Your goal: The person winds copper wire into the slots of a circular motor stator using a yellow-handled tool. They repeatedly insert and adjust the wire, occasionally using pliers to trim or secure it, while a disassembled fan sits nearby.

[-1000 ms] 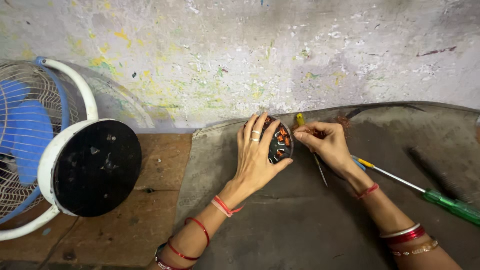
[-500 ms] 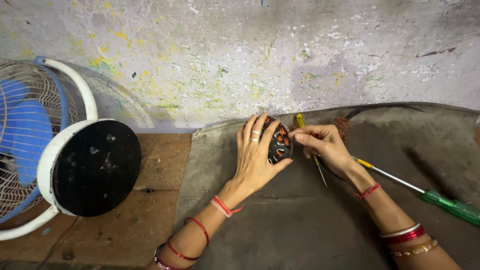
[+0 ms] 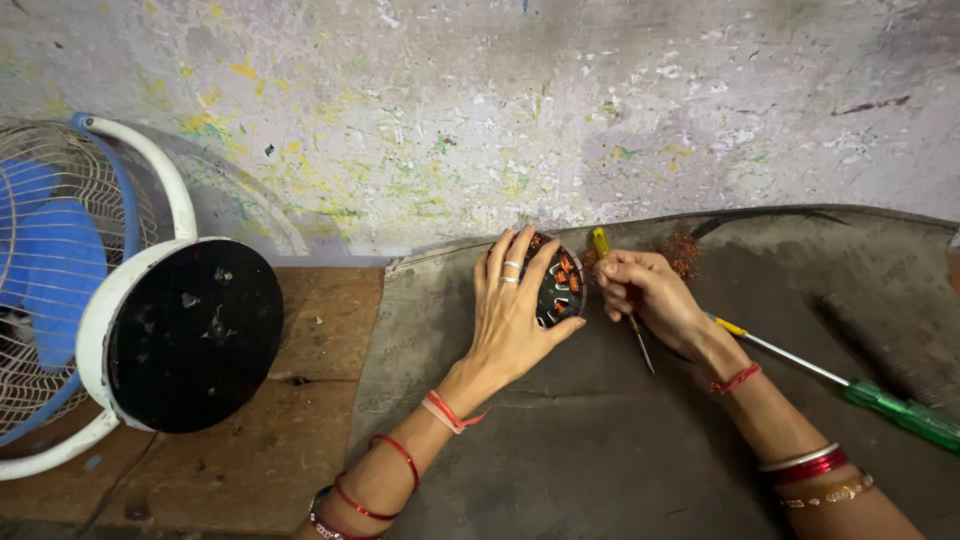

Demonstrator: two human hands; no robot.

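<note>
The right hand [image 3: 648,297] has curled tighter, edging away from the motor stator [image 3: 557,281].

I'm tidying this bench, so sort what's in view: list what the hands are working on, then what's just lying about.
In hand:
- round wound motor part, steadied by the left hand
- small yellow-handled tool, gripped in the right hand

Lying about:
- green-handled screwdriver on the grey mat
- table fan
- loose copper wire scraps
</note>
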